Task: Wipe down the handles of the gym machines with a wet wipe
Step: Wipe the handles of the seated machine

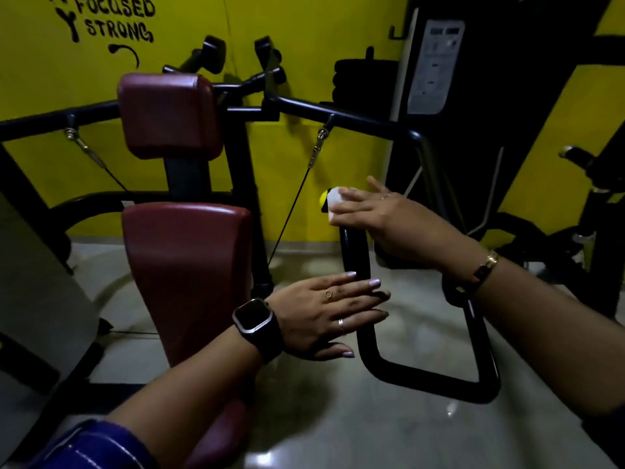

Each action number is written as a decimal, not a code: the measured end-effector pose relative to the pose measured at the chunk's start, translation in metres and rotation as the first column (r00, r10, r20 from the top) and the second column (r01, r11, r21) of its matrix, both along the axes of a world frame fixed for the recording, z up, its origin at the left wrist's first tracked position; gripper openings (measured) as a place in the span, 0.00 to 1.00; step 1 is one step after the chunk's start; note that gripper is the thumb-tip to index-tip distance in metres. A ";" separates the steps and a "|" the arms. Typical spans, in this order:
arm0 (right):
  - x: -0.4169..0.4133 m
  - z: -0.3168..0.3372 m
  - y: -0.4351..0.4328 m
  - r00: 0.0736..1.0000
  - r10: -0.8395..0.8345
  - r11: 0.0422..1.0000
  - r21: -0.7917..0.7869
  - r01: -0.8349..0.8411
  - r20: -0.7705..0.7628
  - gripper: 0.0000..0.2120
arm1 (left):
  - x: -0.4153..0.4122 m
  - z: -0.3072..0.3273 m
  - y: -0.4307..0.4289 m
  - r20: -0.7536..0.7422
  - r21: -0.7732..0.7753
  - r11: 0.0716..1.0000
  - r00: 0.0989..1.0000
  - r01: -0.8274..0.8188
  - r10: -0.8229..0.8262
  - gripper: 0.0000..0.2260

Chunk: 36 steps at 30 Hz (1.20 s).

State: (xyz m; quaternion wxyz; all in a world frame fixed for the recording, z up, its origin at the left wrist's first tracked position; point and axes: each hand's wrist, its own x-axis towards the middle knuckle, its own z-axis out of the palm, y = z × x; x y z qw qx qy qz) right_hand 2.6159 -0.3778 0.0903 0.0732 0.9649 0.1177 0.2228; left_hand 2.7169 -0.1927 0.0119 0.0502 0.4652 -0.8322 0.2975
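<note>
A black loop-shaped handle [355, 252] of a chest-press machine hangs in the centre right, its grip capped by a yellow end [323, 197]. My right hand [382, 214] holds a white wet wipe [334, 203] wrapped over the top of that grip. Lower down, my left hand [324, 313] lies flat with straight fingers against the same grip bar. A dark watch sits on my left wrist and a bracelet on my right.
The machine's maroon seat pad [189, 272] and back pad [169, 113] stand to the left. A black weight stack tower [436, 66] rises at right before the yellow wall [50, 79]. Another black machine [588, 184] stands far right. Grey floor [338, 428] lies below.
</note>
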 end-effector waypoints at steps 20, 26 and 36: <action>0.007 0.020 0.028 0.916 0.006 0.982 -0.170 -0.081 -0.402 0.25 | 0.036 -0.003 -0.032 0.078 -0.045 0.933 0.932 0.358 -0.354 0.26; 0.014 0.018 0.023 0.960 -0.189 0.961 -0.241 0.137 -0.208 0.24 | 0.041 -0.005 -0.042 0.096 -0.070 0.893 0.894 0.444 -0.437 0.28; 0.017 0.000 0.044 0.935 -0.335 0.942 -0.074 0.328 -0.121 0.23 | 0.109 -0.049 -0.069 -0.078 -0.469 0.806 0.893 0.360 -0.444 0.26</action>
